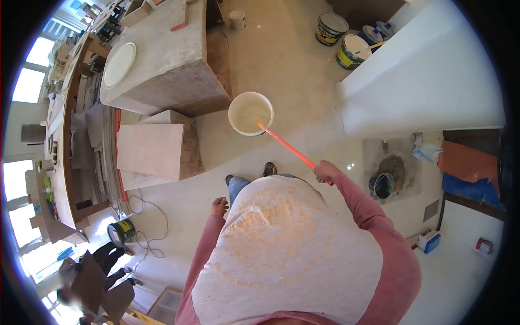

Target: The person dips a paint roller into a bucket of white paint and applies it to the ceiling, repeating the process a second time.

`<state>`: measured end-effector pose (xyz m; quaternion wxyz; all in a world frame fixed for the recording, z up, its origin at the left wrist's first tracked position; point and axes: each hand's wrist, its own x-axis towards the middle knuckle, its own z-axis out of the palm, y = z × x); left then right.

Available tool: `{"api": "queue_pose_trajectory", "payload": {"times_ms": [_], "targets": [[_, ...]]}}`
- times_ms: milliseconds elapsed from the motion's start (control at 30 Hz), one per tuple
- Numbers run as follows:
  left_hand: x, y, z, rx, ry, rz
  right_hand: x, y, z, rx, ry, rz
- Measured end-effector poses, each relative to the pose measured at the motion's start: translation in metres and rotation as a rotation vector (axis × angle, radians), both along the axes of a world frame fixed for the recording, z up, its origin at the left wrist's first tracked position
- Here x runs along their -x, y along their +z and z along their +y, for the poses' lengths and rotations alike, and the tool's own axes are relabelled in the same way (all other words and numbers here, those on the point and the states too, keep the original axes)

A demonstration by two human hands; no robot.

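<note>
My right hand [327, 172] is closed around one end of a long orange-red stick [292, 149]. The stick slants down to the left, and its yellowish far end reaches over the rim into a white bucket [233, 115]. Whatever tool head it may carry is not clear. Some pale material lies inside the bucket, which stands on the floor ahead of my feet. By my left side hangs my left hand [219, 206], its fingers loosely bent and a little apart, with nothing visible in it.
A big stained box-like block [157, 54] and a smaller pinkish block [151, 149] stand to the left. Paint buckets [331, 28] sit by the white wall [422, 70]. A cable [165, 222] crosses the floor. Lower left, a person [108, 260] handles brown boards.
</note>
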<state>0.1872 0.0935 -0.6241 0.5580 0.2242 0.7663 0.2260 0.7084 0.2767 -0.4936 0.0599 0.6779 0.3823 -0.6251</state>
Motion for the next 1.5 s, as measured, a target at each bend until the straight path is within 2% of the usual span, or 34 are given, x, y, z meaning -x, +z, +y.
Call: {"api": "queue_pose_trajectory", "payload": {"times_ms": [100,200,300,400,500,600,700,800,900,1000,1100,1133,1167,1200,1233,1267,1300,1333,1400,1433,1500], "targets": [[0.003,-0.001,0.002,0.038,0.031,0.012,0.016,0.053,-0.007,-0.226,0.317,-0.26],[-0.006,0.003,0.0,0.032,0.16,-0.012,0.021,0.056,-0.016,-0.255,0.369,-0.291],[-0.012,-0.005,-0.01,0.018,0.046,-0.039,0.038,0.056,-0.006,-0.112,0.313,-0.246],[-0.02,-0.008,-0.023,0.056,-0.029,-0.037,0.041,0.024,0.002,-0.127,0.248,-0.168],[-0.021,-0.009,-0.033,0.055,0.055,-0.036,0.031,0.043,-0.001,-0.231,0.402,-0.246],[-0.021,0.0,-0.038,0.043,0.064,-0.032,0.02,0.06,-0.014,-0.267,0.369,-0.239],[-0.015,-0.012,-0.051,0.044,0.009,-0.053,0.04,0.065,-0.007,-0.179,0.38,-0.289],[-0.021,-0.006,-0.051,0.115,0.026,-0.05,0.044,0.027,0.005,-0.147,0.382,-0.254],[-0.02,0.002,-0.043,0.059,0.083,-0.021,0.024,0.018,-0.013,-0.488,0.472,-0.306],[-0.016,-0.008,-0.037,0.005,0.083,-0.018,0.01,0.025,-0.027,-0.529,0.449,-0.305],[-0.018,-0.009,-0.038,-0.01,0.04,-0.053,0.034,0.038,-0.01,-0.261,0.447,-0.309],[-0.005,-0.06,-0.061,0.019,-0.266,0.096,0.024,0.01,-0.013,-0.209,0.515,-0.303],[-0.024,-0.018,-0.049,-0.218,0.093,-0.196,-0.015,-0.074,-0.045,-0.585,0.251,0.013],[-0.025,-0.002,-0.03,-0.23,0.021,-0.09,-0.005,-0.059,-0.035,-0.554,0.428,-0.189],[-0.018,0.005,-0.017,-0.09,-0.369,0.136,-0.001,-0.051,-0.043,-0.802,0.727,-0.383],[-0.007,0.012,-0.021,-0.293,-0.36,0.085,-0.001,-0.029,-0.047,-0.557,0.658,-0.352],[-0.005,0.007,-0.016,-0.161,-0.432,0.199,0.005,0.019,-0.043,-0.35,0.592,-0.281],[-0.005,0.004,-0.013,-0.06,-0.407,0.184,0.012,0.048,-0.041,-0.334,0.53,-0.286],[-0.002,0.001,0.009,0.009,-0.34,0.134,0.033,0.083,-0.032,-0.299,0.591,-0.379],[-0.001,0.0,0.02,0.028,-0.321,0.122,0.03,0.059,-0.029,-0.24,0.487,-0.316],[-0.001,0.002,0.043,0.036,-0.313,0.115,0.029,0.046,-0.018,-0.256,0.503,-0.327]]}}
